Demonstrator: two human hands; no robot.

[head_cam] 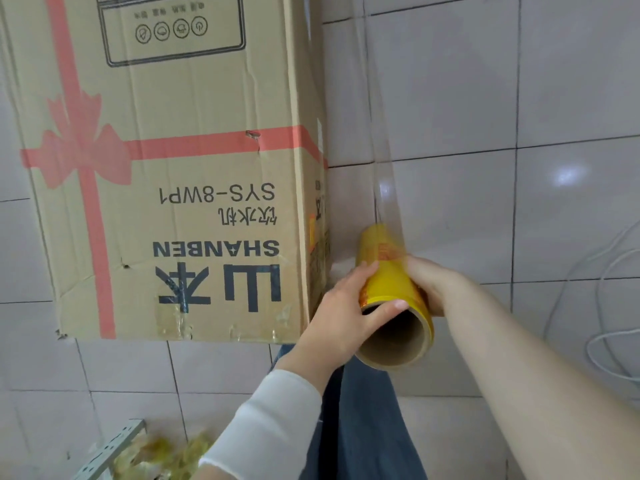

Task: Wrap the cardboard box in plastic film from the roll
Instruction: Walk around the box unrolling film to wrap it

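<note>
A: Where is the box?

B: The box (180, 161) sits on the tiled floor (571, 98), filling the upper left of the view. The face toward the camera carries a red ribbon-and-bow print, and "SHANBEN" and "SYS-8WP1" read upside down from here.

A: And the roll?

B: The roll (386, 251) is just beside the box's near right corner, held off the floor. It is yellow, and the open end of its brown core faces the camera.

A: What about the hands?

B: Both hold the roll. The left hand (341, 308) wraps its left side, thumb lying over the near rim of the core. The right hand (433, 282) grips the right side; most of its fingers are hidden behind the roll.

A: Is any film out?

B: Yes. A clear film (381, 150) stretches from the roll's far end away along the box's right side. I cannot tell where it meets the cardboard.

A: Anything else?

B: A white sleeve (270, 417) on the left arm, the right forearm bare, a jeans leg (363, 431) below the roll, a white cable (601, 336) looped on the floor at right, and a perforated metal strip (104, 452) with yellowish scraps at lower left.
</note>
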